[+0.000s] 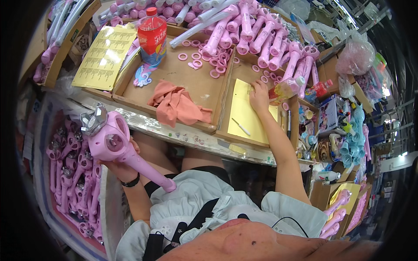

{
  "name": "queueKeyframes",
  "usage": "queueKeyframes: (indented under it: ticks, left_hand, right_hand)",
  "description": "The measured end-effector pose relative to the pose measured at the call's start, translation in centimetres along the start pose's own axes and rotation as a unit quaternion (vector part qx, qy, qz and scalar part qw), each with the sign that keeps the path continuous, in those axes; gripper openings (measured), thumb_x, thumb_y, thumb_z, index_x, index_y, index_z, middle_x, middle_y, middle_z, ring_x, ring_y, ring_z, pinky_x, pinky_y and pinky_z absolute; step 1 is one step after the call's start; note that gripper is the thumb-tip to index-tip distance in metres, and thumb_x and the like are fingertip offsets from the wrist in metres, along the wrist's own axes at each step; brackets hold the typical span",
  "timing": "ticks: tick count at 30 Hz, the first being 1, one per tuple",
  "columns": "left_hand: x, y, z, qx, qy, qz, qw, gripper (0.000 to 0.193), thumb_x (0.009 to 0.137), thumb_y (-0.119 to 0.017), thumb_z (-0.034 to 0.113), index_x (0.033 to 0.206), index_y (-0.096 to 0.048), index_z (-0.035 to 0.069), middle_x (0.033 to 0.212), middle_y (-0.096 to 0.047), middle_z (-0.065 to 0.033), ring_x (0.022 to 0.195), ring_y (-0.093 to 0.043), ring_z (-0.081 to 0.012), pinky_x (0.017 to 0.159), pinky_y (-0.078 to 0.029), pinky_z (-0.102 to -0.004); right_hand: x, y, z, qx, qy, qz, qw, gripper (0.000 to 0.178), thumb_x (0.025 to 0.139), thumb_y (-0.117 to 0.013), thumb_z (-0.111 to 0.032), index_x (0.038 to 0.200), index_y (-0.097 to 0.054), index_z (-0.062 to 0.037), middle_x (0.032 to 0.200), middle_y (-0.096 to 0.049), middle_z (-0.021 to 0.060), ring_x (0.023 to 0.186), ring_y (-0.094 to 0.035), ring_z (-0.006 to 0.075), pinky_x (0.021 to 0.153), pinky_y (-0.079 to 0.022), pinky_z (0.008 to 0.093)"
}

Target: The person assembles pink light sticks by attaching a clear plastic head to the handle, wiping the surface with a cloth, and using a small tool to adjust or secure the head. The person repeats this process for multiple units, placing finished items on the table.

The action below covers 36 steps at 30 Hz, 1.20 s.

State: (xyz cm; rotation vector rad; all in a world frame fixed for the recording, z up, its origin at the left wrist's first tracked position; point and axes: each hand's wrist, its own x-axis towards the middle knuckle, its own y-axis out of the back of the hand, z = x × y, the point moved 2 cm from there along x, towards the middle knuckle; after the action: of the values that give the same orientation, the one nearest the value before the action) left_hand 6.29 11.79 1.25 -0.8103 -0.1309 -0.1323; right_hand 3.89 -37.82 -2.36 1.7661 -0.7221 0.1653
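My left hand [124,168] is wrapped round a pink toy wand [150,168], under its broad head. The wand is held tilted above my lap, its handle end down and to the right. Silver gem-like pieces [94,120] top its openwork head, and a round clear part shows inside. My right hand [260,96] lies on the upper part of a yellow sheet [242,108], fingers apart and slightly bent, next to several pink rings [264,79]. A bottle of yellowish liquid [283,90] stands just right of that hand. What lies under the fingertips is hidden.
A bin [45,191] of finished-looking pink wands stands at my left. On the table, cardboard trays [130,91] hold an orange cloth [178,104], a red-capped bottle [152,37] and yellow printed sheets [104,56]. Pink handles [248,26] are heaped behind. A white-handled tool [241,126] rests on the sheet.
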Motion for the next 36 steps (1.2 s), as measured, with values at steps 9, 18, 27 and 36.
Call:
queueKeyframes:
  ticks: [9,18,27,36]
  left_hand:
    - [0.0,-0.3,-0.2,-0.008,-0.007,-0.027,1.0,0.101,0.073,-0.032,0.083,0.127,-0.039,-0.001,0.095,-0.058,-0.0179,0.068,-0.056,-0.0236,0.057,-0.045,-0.0311]
    - [0.0,-1.1,-0.1,0.03,-0.011,0.007,0.999,0.09,0.076,-0.034,0.081,0.12,-0.043,0.003,0.093,-0.055,-0.0153,0.062,-0.051,-0.0216,0.053,-0.042,-0.0307]
    - [-0.1,-0.4,-0.5,-0.001,0.016,0.0,1.0,0.095,0.074,-0.033,0.082,0.122,-0.042,0.002,0.098,-0.055,-0.0167,0.066,-0.053,-0.0227,0.056,-0.042,-0.0307]
    - [-0.1,-0.5,-0.5,-0.03,0.021,-0.021,0.999,0.093,0.074,-0.041,0.079,0.125,-0.039,0.001,0.098,-0.053,-0.0148,0.071,-0.05,-0.0208,0.059,-0.042,-0.0301]
  right_hand:
    - [0.0,0.2,-0.3,0.012,0.015,0.035,0.999,0.022,0.075,-0.055,-0.006,0.097,-0.061,-0.0021,0.113,-0.054,0.0159,0.108,-0.049,0.0349,0.092,-0.041,0.0417]
    - [-0.2,0.4,-0.3,0.045,0.015,0.06,0.997,0.014,0.076,-0.061,-0.006,0.089,-0.057,-0.001,0.103,-0.055,0.0176,0.097,-0.054,0.0354,0.083,-0.043,0.0424]
    - [0.2,2.5,-0.6,0.099,-0.074,-0.054,0.991,0.018,0.083,-0.047,-0.011,0.097,-0.045,0.0003,0.093,-0.052,0.0227,0.088,-0.053,0.0395,0.078,-0.042,0.0434]
    - [0.1,3.9,-0.4,0.186,-0.101,-0.025,0.977,0.012,0.087,-0.042,-0.009,0.094,-0.045,-0.0003,0.092,-0.058,0.0178,0.084,-0.058,0.0297,0.074,-0.045,0.039]
